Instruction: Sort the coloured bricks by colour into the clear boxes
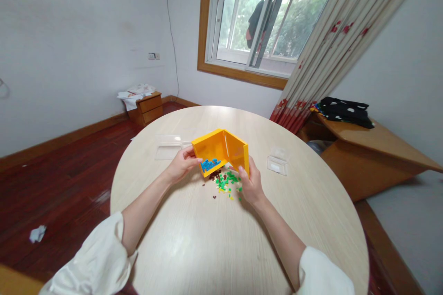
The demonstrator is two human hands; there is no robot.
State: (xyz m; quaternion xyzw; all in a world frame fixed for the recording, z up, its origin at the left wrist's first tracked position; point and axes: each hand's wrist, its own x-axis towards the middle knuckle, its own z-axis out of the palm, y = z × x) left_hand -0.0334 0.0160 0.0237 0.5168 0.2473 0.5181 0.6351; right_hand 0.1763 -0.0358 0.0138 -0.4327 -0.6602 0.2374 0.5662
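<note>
Each grip is closed on the yellow box (pixel 209 147): left hand (pixel 183 164) on one half, right hand (pixel 252 182) on the other, above the desk (pixel 197 249). Blue pieces (pixel 209 164) lie in the left half; green pieces (pixel 230 178) and brown pieces (pixel 215 174) lie scattered below, clear cases (pixel 277 167) either side.

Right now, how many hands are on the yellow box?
2: the left hand holds the left end of the yellow box, the right hand its right end; no others show.
</note>
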